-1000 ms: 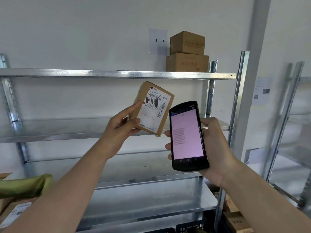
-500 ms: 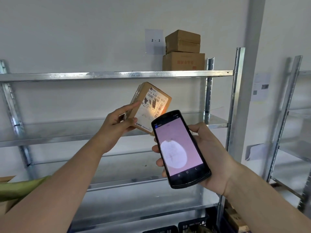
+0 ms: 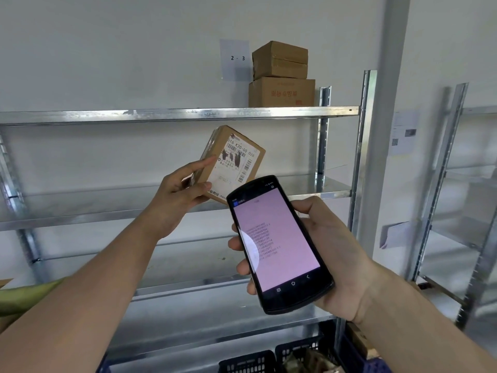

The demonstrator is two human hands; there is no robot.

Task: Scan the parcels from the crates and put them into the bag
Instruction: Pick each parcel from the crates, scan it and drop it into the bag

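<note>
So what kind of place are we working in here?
Likely a parcel depot or stockroom: bare metal shelving with a "2 - 3" bay label, stacked cartons, and a handheld scanner aimed at a labelled parcel.

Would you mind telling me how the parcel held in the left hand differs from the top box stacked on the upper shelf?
The held parcel is tilted, gripped by the left hand; the top box rests on another box. The held parcel shows a white barcode label facing the camera; the top box shows only bare cardboard and tape. Both are brown cardboard.
</note>
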